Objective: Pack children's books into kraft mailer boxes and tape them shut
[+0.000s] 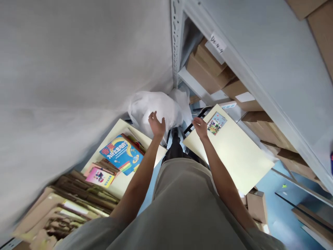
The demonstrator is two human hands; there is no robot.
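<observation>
My left hand (157, 125) is raised in front of a white plastic bag (156, 107), its fingers apart and holding nothing. My right hand (200, 127) hovers by the near-left edge of a cream tabletop (234, 156), fingers curled together; whatever they may hold is hidden. Just right of that hand, a small picture book (216, 123) with a light-blue cover lies on the tabletop. Left of my left arm, a blue picture book (121, 154) rests on another cream tabletop (114, 130), beside a pink and yellow booklet (100, 176).
Metal shelving (234, 59) with cardboard boxes (208, 66) stands on the right. Flattened cardboard (85, 191) is stacked at lower left. A white wall (85, 62) runs along the left. More cartons (256, 205) sit below the right tabletop, above a blue floor (281, 215).
</observation>
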